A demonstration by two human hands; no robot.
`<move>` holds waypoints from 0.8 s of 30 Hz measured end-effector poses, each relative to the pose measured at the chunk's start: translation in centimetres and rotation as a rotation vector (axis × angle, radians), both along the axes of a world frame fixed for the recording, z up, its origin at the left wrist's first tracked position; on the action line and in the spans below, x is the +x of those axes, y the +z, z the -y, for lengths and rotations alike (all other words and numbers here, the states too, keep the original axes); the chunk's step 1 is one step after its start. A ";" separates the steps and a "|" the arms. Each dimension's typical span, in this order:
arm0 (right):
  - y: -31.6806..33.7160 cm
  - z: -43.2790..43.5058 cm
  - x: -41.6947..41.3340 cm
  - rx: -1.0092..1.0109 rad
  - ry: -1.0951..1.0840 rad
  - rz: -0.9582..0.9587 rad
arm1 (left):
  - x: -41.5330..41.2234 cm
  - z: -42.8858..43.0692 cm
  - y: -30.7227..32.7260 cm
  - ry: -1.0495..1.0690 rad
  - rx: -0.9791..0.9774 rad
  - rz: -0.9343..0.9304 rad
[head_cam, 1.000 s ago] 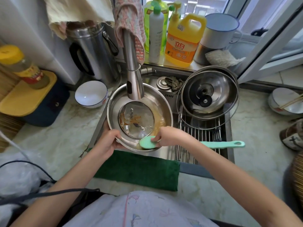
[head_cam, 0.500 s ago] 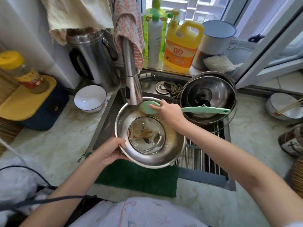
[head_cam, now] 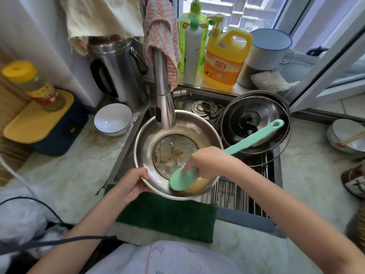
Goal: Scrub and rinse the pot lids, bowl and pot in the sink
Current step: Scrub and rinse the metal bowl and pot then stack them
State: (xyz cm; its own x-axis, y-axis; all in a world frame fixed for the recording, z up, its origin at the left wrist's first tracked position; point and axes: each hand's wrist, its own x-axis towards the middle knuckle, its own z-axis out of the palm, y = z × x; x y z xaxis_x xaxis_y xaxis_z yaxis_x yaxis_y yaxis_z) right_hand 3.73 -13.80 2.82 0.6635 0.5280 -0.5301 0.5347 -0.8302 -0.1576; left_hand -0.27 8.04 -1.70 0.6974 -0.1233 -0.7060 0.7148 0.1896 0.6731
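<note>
A steel bowl point(head_cam: 199, 127) is held over the sink, under the tap point(head_cam: 164, 107). A small glass lid point(head_cam: 173, 153) smeared with orange sauce lies inside it. My left hand point(head_cam: 134, 180) grips the bowl's near left rim. My right hand point(head_cam: 209, 163) holds a green long-handled scrub brush point(head_cam: 183, 179), pressing its round head against the bowl's near inner wall. To the right, a pot point(head_cam: 282, 139) sits on the sink rack with a large lid point(head_cam: 248, 119) lying upside down in it.
A white bowl point(head_cam: 112, 119), a steel kettle point(head_cam: 118, 72) and a yellow-capped jar point(head_cam: 33, 86) stand on the left counter. Soap bottles point(head_cam: 223, 60) and an enamel mug point(head_cam: 268, 48) line the windowsill. A green cloth point(head_cam: 167, 216) lies at the sink's front edge. Bowls with chopsticks point(head_cam: 347, 137) sit at the right.
The brush head went from the bowl's near rim to the far rim by the tap, then back to the near inner wall. The bowl shifted slightly in my left hand.
</note>
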 end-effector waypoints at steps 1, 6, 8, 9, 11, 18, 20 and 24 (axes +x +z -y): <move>0.5 0.9 -0.4 0.014 -0.084 0.081 | 0.2 0.0 0.1 0.006 0.001 0.018; 0.0 5.5 -1.6 0.217 -0.751 0.398 | 0.7 -0.5 0.8 0.025 -0.048 0.056; -1.1 6.7 -1.4 0.349 -1.004 0.371 | 0.7 -0.5 0.7 0.026 -0.052 0.064; -1.7 7.0 -1.3 0.440 -1.085 0.329 | 0.6 -0.5 0.8 0.008 -0.054 0.069; -2.6 7.2 -1.4 0.651 -1.178 0.224 | 0.6 -0.3 0.7 -0.020 -0.048 0.076; -3.7 5.6 -1.3 0.966 -1.297 0.213 | 0.7 0.4 -0.7 -0.041 -0.052 0.036; -2.8 5.5 -0.9 0.989 -1.307 0.274 | 1.2 0.4 -1.6 -0.076 -0.015 0.025; -0.6 5.2 -0.3 0.974 -1.302 0.445 | 1.8 2.0 -4.0 -0.113 0.202 0.100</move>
State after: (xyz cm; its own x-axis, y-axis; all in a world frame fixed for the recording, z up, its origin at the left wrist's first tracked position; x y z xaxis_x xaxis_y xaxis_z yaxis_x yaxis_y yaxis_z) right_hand 3.46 -18.96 2.19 0.8887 -0.4577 -0.0252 -0.2389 -0.4156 -0.8776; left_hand 1.52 6.08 -5.72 0.7550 -0.0677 -0.6522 0.6516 -0.0338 0.7578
